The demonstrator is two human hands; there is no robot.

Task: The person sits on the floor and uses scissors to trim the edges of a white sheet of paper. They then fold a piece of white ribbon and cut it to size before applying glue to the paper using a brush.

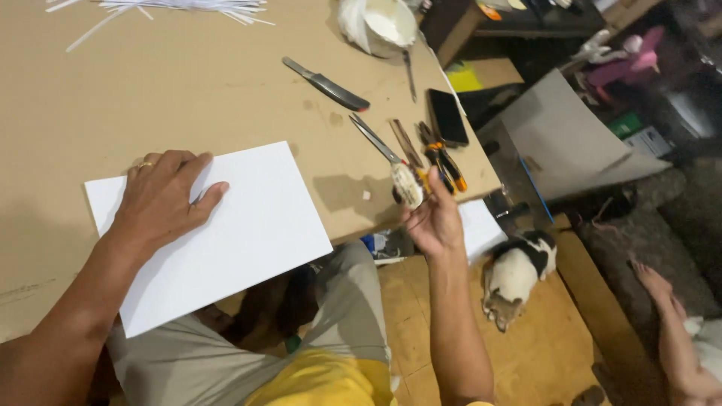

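Observation:
My left hand [165, 197], a ring on one finger, lies flat with fingers spread on a white sheet of paper [248, 225]. The sheet rests on the brown table [150, 90] and its near corner juts out over the table's front edge above my lap. My right hand [430, 219] is raised beside the table's right front corner and grips the taped handle of a long pair of scissors [383, 150]. The blades point up and left over the table top, and they look closed.
A knife [327, 84], a dark phone [447, 116], orange-handled pliers [444, 162], a white bowl [383, 24] and white paper strips [173, 7] lie on the table. A black-and-white cat [519, 272] stands on the floor at right. Another person's foot [654, 282] shows at far right.

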